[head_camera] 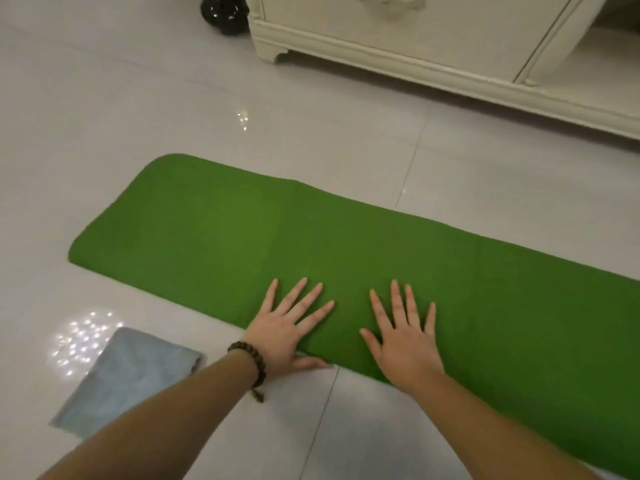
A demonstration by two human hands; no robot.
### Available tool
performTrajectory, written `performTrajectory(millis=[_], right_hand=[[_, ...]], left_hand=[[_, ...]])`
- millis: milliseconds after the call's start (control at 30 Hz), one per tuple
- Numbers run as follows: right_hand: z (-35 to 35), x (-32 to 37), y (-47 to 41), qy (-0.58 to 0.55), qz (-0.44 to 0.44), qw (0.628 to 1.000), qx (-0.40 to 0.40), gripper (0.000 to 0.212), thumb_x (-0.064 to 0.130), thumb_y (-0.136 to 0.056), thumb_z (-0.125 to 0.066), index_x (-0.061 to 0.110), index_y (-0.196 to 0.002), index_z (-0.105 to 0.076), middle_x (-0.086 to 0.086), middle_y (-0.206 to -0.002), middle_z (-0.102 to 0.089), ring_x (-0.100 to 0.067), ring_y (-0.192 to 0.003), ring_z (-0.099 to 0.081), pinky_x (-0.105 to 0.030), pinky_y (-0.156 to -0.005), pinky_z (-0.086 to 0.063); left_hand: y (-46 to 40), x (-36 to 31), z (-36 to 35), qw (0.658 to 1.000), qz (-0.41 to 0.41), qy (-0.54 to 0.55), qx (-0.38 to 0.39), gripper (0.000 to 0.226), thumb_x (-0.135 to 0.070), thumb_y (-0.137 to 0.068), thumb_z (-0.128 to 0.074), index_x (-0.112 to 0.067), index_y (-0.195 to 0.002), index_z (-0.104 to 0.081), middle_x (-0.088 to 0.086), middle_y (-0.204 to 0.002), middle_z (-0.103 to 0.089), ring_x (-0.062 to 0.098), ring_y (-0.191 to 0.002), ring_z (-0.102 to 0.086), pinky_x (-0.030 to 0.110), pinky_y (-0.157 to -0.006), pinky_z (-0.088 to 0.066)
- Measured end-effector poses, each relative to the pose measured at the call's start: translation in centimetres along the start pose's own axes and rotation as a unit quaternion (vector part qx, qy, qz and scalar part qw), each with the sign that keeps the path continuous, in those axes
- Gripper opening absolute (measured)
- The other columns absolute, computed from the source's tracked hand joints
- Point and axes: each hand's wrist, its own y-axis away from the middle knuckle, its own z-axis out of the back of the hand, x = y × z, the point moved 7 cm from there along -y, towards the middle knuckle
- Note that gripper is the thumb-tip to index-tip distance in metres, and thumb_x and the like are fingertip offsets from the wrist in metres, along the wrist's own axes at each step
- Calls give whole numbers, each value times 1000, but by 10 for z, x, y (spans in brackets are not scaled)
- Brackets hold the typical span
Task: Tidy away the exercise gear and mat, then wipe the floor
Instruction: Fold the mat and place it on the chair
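writing: none readable anywhere in view
mat: green, lying on the tiled floor, runs from left-centre off the right edge of the view; looks folded or flattened, long near edge rounded, left end rounded
left hand: flat on the mat's near edge, fingers spread and straight, thumb down on the floor beside the edge; grips nothing; beaded bracelet on the wrist
right hand: flat on the mat just right of the left hand, fingers spread, grips nothing
cloth: grey-blue, on the floor left of the left forearm, apart from the mat
cabinet: cream, beyond the mat's far edge, strip of bare floor between
black object: on the floor left of the cabinet, blurred
open room: bare tiles left of and beyond the mat
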Motion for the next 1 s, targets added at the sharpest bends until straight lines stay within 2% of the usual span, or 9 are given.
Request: performTrajectory(millis=[100, 233, 367, 433, 500, 600, 700, 833, 1000], right_hand=[[-9, 4, 2, 5, -13, 1000, -6, 81, 76, -74, 20, 36, -143, 27, -7, -152, 34, -28, -138, 34, -60, -112, 14], [-7, 13, 10, 44, 73, 995, -52, 97, 89, -76, -21, 30, -152, -14, -11, -159, -12, -37, -145, -7, -60, -108, -1], [-9, 30, 15, 85, 134, 981, -111, 80, 61, -84, -33, 24, -152, -15, -14, -155, -27, -41, -141, -17, -67, -99, -18], [-9, 37, 14, 70, 127, 979, -143, 76, 49, -84, -33, 22, -152, -13, -14, -154, -26, -42, -141, -19, -69, -99, -18], [-14, 41, 13, 52, 105, 983, -141, 70, 44, -86, -32, 24, -152, -16, -14, -155, -24, -42, -141, -21, -71, -100, -17], [-22, 41, 13, 49, 81, 987, -126, 59, 47, -94, -27, 30, -150, -25, -12, -156, -24, -39, -143, -20, -70, -101, -18], [-21, 40, 13, 49, 87, 988, -120, 59, 55, -94, -30, 32, -148, -27, -11, -156, -25, -37, -143, -18, -68, -103, -16], [-19, 39, 10, 41, 92, 990, -98, 62, 66, -93, -27, 34, -146, -32, -9, -154, -30, -34, -141, -24, -65, -103, -17], [-25, -19, 34, -26, -22, 996, -87, 61, 65, -94, -15, 35, -147, -29, -1, -155, -28, -23, -143, -24, -56, -109, -11]], left_hand=[[19, 45, -4, 999, 0, -25, -21, 84, -80, -83, -25, -36, -152, -6, 4, -159, -15, 33, -146, -10, 72, -106, -13], [29, 88, -10, 997, 22, -75, 25, 96, -27, -97, -38, -42, -120, 53, 11, -156, 24, 33, -133, 33, 69, -108, 8], [24, 89, 22, 991, 5, -131, -29, 98, -6, -94, -36, -35, -124, 52, 16, -154, 19, 31, -138, 23, 70, -108, 7], [22, 92, 37, 981, -6, -147, -123, 99, -3, -86, -44, -33, -142, 31, 18, -156, 6, 33, -143, 7, 71, -109, -1], [21, 96, 38, 981, -1, -119, -152, 96, -4, -74, -52, -33, -150, -1, 16, -156, -15, 34, -145, -8, 68, -110, -7], [19, 107, -4, 998, 33, -12, -47, 99, -27, -90, -53, -47, -140, 30, -3, -155, 24, 18, -139, 35, 56, -112, 17], [16, 105, -14, 998, 47, -10, 39, 88, -87, -75, -5, -41, -133, 43, -5, -147, 43, 18, -133, 44, 59, -110, 20], [-1, 80, 0, 988, 141, 55, 11, 94, -84, -59, 28, -35, -138, 36, 4, -150, 37, 28, -140, 33, 64, -110, 12], [-36, -10, 10, 966, 235, 86, -65, 89, -73, -82, 7, -16, -152, 11, 11, -158, 14, 31, -146, 17, 61, -113, 9]])
